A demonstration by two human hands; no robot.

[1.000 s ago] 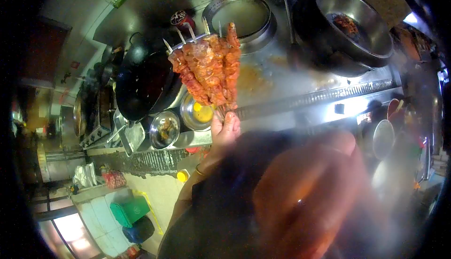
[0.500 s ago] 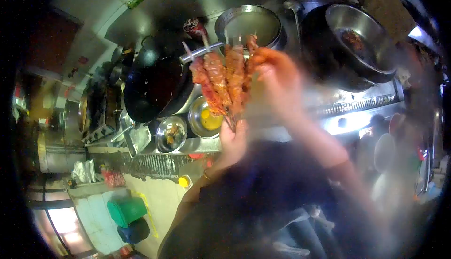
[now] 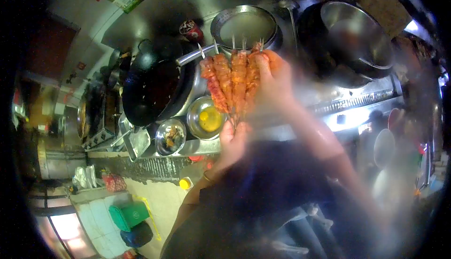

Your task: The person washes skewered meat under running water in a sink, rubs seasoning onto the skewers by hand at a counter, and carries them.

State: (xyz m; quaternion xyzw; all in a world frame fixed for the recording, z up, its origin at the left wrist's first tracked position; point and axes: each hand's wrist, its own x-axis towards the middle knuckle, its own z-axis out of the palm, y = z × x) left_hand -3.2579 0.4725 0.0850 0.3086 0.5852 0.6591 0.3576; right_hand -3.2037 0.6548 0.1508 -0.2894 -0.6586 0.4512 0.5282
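Several reddish meat skewers [image 3: 230, 80] fan out upright over the counter, their pointed tips at the top. My left hand [image 3: 232, 139] is closed round the gathered lower ends of the sticks. At the right side of the fan, my right hand [image 3: 272, 71] has its fingers pressed on the upper end of the rightmost skewer's meat. Just left of the skewers' lower part sits a metal bowl with yellow egg yolks [image 3: 206, 118]. Next to it stands a smaller bowl with dark bits [image 3: 170, 137].
A black wok [image 3: 150, 87] is at the left. Behind the skewers stands a round pot of cloudy liquid [image 3: 249, 28], with a ladle [image 3: 293, 19] beside it. A steel basin [image 3: 352, 33] rests at the right. A red can [image 3: 191, 31] stands at the back.
My right hand has come up from the blurred lower right to the rightmost skewer and now touches it. The skewers, held in my left hand, are more spread out and slightly further right.
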